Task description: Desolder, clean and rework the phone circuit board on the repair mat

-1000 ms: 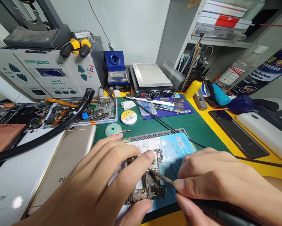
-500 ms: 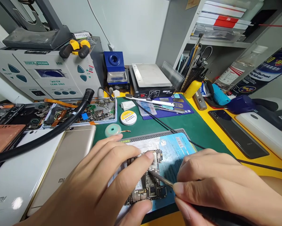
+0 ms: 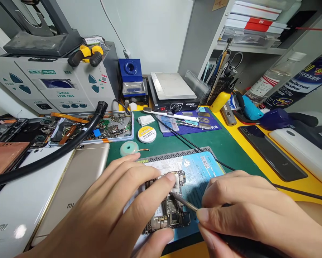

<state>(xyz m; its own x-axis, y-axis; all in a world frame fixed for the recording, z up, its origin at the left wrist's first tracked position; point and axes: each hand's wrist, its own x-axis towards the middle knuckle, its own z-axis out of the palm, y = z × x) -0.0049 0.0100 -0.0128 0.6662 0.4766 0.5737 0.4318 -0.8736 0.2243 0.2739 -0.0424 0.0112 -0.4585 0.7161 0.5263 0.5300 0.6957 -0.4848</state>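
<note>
A phone circuit board lies on a blue and white printed sheet over the green mat. My left hand rests across the board's left side, fingers spread, with the index fingertip on a pale patch near the board's top and the thumb by its lower edge. In my right hand, thumb and fingers pinch a soldering iron just behind its metal part. Its dark tip touches or hovers over the middle of the board beside my left index finger; contact is hard to tell.
Behind stand a hot-air station, a blue iron stand and a heating plate. A black hose crosses phones on the left. A solder wick spool and a round tin sit beyond my left hand.
The iron's tip has shifted very slightly up the board, and my right hand has moved a touch with it. My left hand stays in place.
</note>
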